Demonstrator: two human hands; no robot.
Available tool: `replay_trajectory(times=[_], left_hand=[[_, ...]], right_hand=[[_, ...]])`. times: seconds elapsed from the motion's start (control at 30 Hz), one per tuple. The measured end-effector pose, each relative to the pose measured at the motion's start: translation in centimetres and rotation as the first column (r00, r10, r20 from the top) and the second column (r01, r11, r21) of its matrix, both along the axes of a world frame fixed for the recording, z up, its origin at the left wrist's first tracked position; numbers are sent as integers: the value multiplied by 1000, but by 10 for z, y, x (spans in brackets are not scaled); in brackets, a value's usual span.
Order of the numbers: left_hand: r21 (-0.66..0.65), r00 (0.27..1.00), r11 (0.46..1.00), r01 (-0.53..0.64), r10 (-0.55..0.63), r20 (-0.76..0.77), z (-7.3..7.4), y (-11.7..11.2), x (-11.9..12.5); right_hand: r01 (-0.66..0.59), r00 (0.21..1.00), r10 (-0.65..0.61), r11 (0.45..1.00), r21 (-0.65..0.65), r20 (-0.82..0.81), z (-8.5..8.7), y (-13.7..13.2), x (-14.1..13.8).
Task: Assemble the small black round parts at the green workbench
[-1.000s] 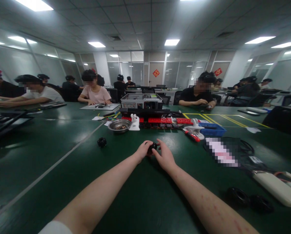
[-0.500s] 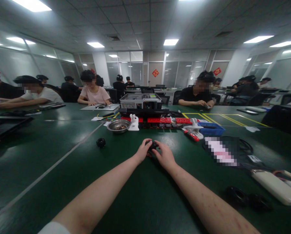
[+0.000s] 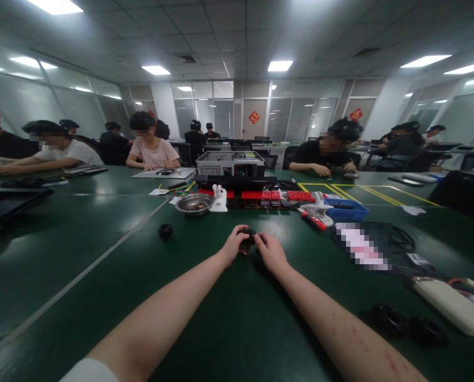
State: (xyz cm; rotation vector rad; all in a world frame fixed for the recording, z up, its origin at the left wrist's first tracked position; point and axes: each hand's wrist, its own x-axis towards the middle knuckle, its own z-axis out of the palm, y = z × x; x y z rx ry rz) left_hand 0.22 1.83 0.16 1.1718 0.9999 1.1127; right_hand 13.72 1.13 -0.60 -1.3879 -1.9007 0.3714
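Note:
Both my hands meet over the green table point(image 3: 102, 276) at mid-distance. My left hand point(image 3: 234, 245) and my right hand point(image 3: 271, 252) are closed from either side on a small black round part point(image 3: 248, 237), held just above the table top. A similar black round part point(image 3: 165, 231) lies alone to the left of my hands. Two more black rings point(image 3: 407, 324) lie near my right forearm.
Beyond my hands stand a metal bowl point(image 3: 194, 203), a white holder point(image 3: 220, 200), a red-and-black strip of parts point(image 3: 269, 197), a blue tray point(image 3: 346, 209), a red-handled tool point(image 3: 312, 220) and an open computer case point(image 3: 231, 164). A white device point(image 3: 449, 305) and cables lie right. People sit around.
My hands with the black part have shifted slightly away from me and a little higher in view; the fingers have turned around the part. Nothing else on the table moved.

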Motion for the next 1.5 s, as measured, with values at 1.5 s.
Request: replay_trajectory(times=[1.5], left_hand=[[-61, 997, 996, -63, 61, -45, -2, 5, 1]], right_hand=[[-119, 993, 122, 972, 203, 1, 2, -12, -6]])
